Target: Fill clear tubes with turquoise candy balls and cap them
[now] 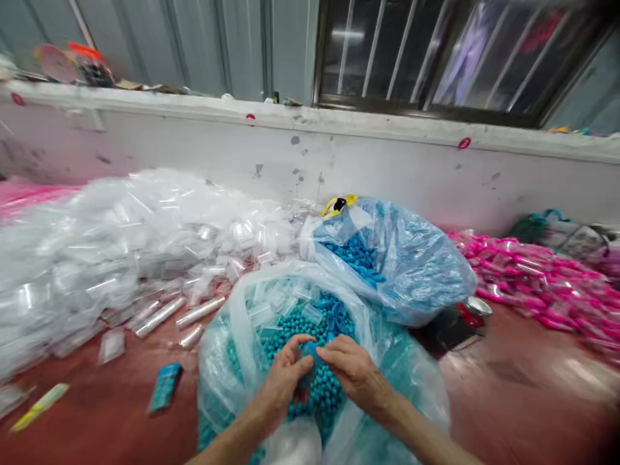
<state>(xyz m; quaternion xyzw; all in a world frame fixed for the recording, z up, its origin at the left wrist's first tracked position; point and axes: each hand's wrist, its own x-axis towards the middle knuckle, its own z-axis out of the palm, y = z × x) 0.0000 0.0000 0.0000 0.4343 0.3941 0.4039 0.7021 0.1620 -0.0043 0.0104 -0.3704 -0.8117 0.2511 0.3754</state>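
Note:
Both my hands meet over an open plastic bag of small teal beads. My left hand is curled around a small tube with a blue end; fingers hide most of it. Against that blue end, my right hand pinches with thumb and fingers. Short clear tubes and several darker blue pieces lie on the beads just beyond my hands. To the left, a tube filled with teal beads and topped with a blue cap rests on the red surface.
Clear plastic tubes form a large heap at left. Behind, another bag holds blue pieces. Pink packed items are piled at right. A yellow strip lies front left. A wall runs along the back.

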